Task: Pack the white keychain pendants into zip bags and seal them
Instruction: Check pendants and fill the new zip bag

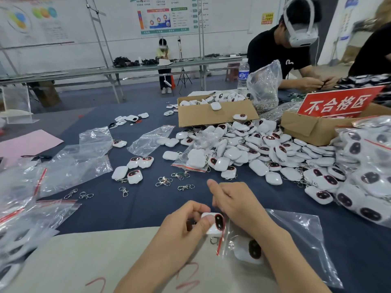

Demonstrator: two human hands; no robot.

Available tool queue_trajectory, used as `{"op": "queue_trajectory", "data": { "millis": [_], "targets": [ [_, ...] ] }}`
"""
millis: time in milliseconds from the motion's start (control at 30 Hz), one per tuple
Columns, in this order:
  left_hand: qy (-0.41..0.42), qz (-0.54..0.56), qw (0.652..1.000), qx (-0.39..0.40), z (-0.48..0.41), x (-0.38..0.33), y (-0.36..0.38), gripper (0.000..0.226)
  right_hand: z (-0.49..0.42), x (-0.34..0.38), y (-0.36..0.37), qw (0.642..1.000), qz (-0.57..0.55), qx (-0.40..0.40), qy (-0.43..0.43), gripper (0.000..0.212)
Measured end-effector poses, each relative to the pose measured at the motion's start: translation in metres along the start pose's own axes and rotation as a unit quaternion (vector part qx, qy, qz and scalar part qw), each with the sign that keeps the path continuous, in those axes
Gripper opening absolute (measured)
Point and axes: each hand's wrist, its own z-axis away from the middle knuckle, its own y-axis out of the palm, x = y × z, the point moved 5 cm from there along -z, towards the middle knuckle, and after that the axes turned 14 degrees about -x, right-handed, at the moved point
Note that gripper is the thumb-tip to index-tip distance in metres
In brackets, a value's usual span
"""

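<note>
Head view, the only view. Landmark: cardboard box (pixel 213 117), mid-table.

Left hand (pixel 184 227), well nearer the camera than the box: the grip is closed in a pinch, thumb and curled fingers on one white pendant (pixel 218 223). Its dark, red-rimmed window faces up and its ring hangs below.

Right hand (pixel 234 201), also nearer than the box and just right of the left hand: forefinger raised, other fingers curled at the mouth of a zip bag (pixel 296 240). The grip appears closed on the bag's lip and holding it open. The contact itself is partly hidden behind the pendant.

The held pendant sits at the bag's red zip strip, at most partly in. A second pendant (pixel 249 248) already lies inside the bag. The seal is open.

Table (pixel 148 206), blue cloth:
- Heap (pixel 264 151) of loose pendants, against the near side of the box and spreading to its right.
- Filled bags (pixel 368 176), piled far right of the box.
- Empty bags (pixel 80 163), left of the box.
- Loose clasps (pixel 165 181), near and left of the box.

Progress (judgement): the task is well under way but far from finished.
- Done: many bags are already packed.
- In hand: this bag is mid-fill and still needs the held pendant pushed home and the strip pressed shut.
- Left: the large heap, with plenty of empty bags waiting.
</note>
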Motion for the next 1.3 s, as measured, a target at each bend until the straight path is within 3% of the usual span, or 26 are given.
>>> {"op": "queue_trajectory", "data": {
  "millis": [133,267,333,500,633,700,833,933,1000,1133,1300],
  "targets": [
    [0.014,0.024,1.000,0.012,0.004,-0.005,0.009,0.015,-0.001,0.002,0.001,0.999,-0.049,-0.010,0.019,0.062],
    [-0.045,0.091,0.995,0.023,0.005,-0.003,0.013,0.028,-0.001,0.004,-0.001,0.994,-0.099,-0.031,0.044,0.060],
    [-0.056,0.091,0.994,0.016,0.005,-0.003,0.014,0.023,0.000,0.008,0.001,0.992,-0.111,-0.029,0.042,0.059],
    [0.058,-0.046,0.997,0.018,0.007,-0.008,0.020,0.027,0.003,0.019,0.009,0.990,-0.136,0.000,0.028,0.064],
    [0.097,-0.059,0.992,0.056,0.008,-0.007,0.018,0.018,0.004,0.021,0.013,0.984,-0.175,0.011,0.039,0.064],
    [0.096,-0.042,0.994,0.017,0.004,-0.004,0.015,0.024,0.003,0.021,0.012,0.978,-0.202,0.015,0.044,0.066],
    [-0.009,0.068,0.989,-0.131,-0.010,0.010,-0.002,0.045,-0.006,0.020,-0.002,0.943,-0.320,-0.028,0.084,0.059],
    [0.032,0.020,0.982,-0.185,-0.014,0.011,-0.013,0.044,-0.015,0.002,-0.018,0.897,-0.401,-0.112,0.151,0.052],
    [0.064,-0.014,0.978,-0.200,-0.014,0.009,-0.017,0.044,-0.017,-0.009,-0.030,0.905,-0.360,-0.163,0.155,0.047],
    [0.066,-0.088,0.979,-0.169,-0.019,0.013,-0.008,0.038,-0.016,-0.028,-0.037,0.972,-0.096,-0.188,0.107,0.023],
    [0.059,-0.246,0.958,-0.134,-0.040,0.013,0.002,0.029,-0.017,-0.037,-0.022,0.986,0.084,-0.135,0.059,0.041]
  ]
}}
